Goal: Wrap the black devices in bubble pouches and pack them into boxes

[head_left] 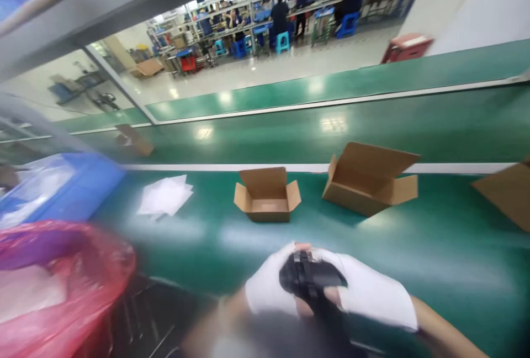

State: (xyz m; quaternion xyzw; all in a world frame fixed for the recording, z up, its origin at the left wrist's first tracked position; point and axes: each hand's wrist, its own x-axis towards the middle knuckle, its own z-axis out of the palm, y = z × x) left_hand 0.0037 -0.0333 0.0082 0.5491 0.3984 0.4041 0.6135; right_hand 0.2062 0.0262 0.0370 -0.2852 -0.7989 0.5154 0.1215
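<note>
Both my hands wear white gloves that leave fingertips bare. My left hand (pixel 271 280) is closed around the left side of a black plastic device (pixel 310 278). From the right, my right hand (pixel 366 291) grips the same device, with the thumb pressed on its near side. The device has rounded ends and a raised band or clip across its middle; its exact kind is unclear. A dark, blurred shape lies below it. Just beyond my hands stands a small open cardboard box (pixel 269 209) with its flaps up.
A larger open carton (pixel 360 187) stands to the right, with another carton (pixel 507 192) at the right edge. White papers (pixel 165 195) lie left on the green table (pixel 215 247). Farther left are a blue bin (pixel 97 181) and a red plastic bag (pixel 99 258). Several people work in the background.
</note>
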